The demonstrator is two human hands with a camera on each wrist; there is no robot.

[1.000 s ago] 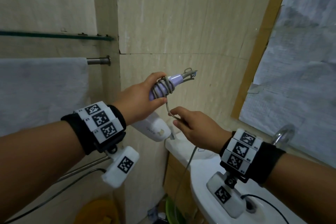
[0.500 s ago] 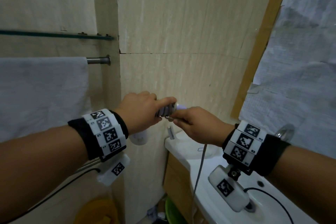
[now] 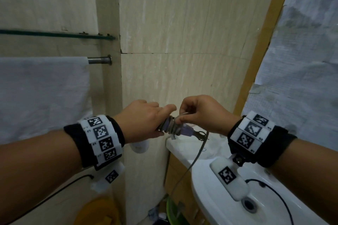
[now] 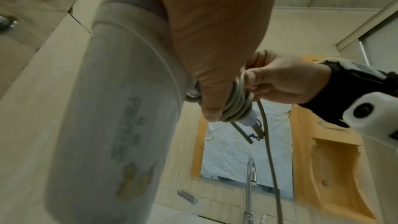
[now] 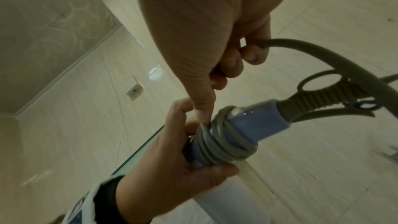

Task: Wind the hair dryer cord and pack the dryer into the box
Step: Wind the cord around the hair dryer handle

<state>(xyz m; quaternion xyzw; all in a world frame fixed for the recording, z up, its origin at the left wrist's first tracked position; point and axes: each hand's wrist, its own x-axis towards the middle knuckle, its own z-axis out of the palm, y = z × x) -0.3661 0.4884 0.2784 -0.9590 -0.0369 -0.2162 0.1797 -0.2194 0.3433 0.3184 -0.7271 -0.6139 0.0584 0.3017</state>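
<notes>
The hair dryer's purple handle (image 5: 256, 125) points right, with several turns of grey cord (image 5: 224, 144) wound round it. Its white body (image 4: 112, 108) hangs below my left hand (image 3: 144, 122), which grips the handle near the windings. My right hand (image 3: 199, 113) pinches the free cord (image 3: 182, 115) just above the handle, and the cord (image 4: 269, 151) then drops toward the basin. A grey hang loop (image 5: 318, 83) ends the handle. No box is in view.
A white washbasin (image 3: 210, 188) with a drain sits below right, a chrome tap (image 4: 251, 173) behind it. A towel (image 3: 42, 95) hangs on a rail at left under a glass shelf (image 3: 56, 34). A covered window (image 3: 301, 60) with a wooden frame is right. A tiled wall is ahead.
Both hands have come lower and the handle has tipped from pointing up-right to lying level. My right hand rose from below the handle to above it, carrying the cord round.
</notes>
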